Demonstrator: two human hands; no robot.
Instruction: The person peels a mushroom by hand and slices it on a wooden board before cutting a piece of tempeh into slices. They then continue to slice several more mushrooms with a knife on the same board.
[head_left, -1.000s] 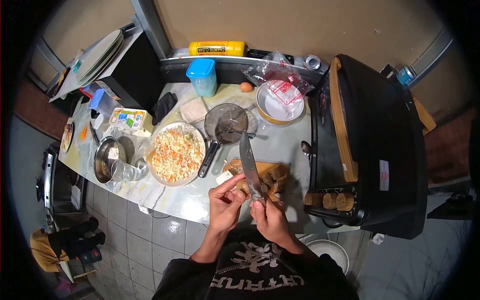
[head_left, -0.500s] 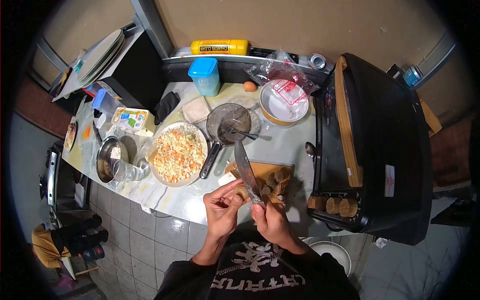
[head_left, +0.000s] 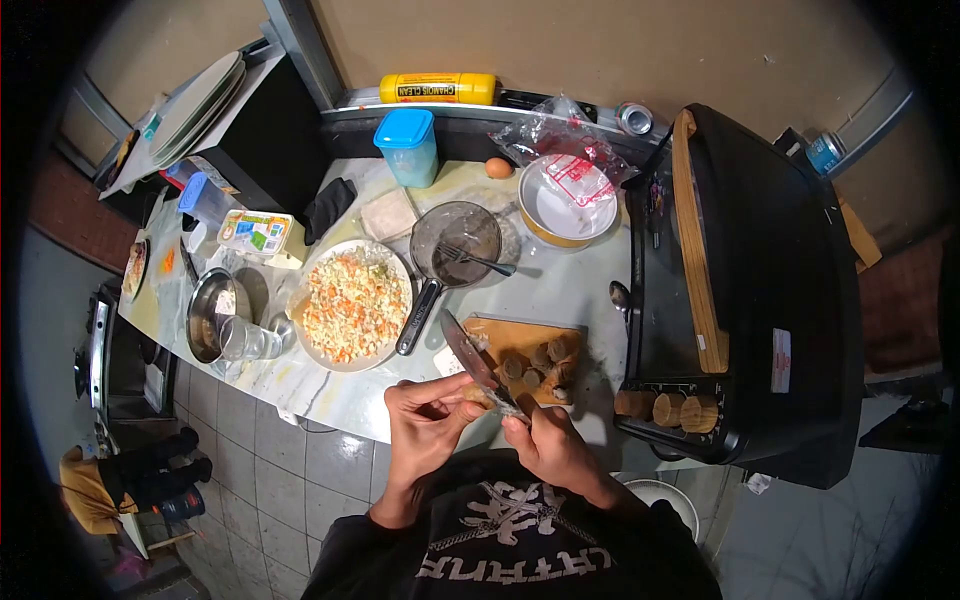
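Observation:
My right hand [head_left: 545,440] grips a knife [head_left: 466,350], its broad blade slanting up and left above the board. In the fingers of my left hand [head_left: 425,420] is a small brownish, mushroom-like piece [head_left: 480,397], partly hidden by fingers and blade. The knife's edge lies against or very near this piece; contact is hard to tell. Beyond my hands, a wooden cutting board [head_left: 490,332] carries several dark, round mushroom-like pieces [head_left: 533,377]. A white item [head_left: 450,360] shows beside the board's left edge.
A plate of chopped white and orange food [head_left: 355,305] and a dark pan [head_left: 455,240] holding a fork lie to the left. A white bowl [head_left: 567,200] and egg [head_left: 498,168] stand behind. A black oven [head_left: 770,300] borders the right. Another person [head_left: 95,490] is at lower left.
The knife has tilted further left and dropped lower over the piece. My left hand has shifted slightly left and down, uncovering more of the board.

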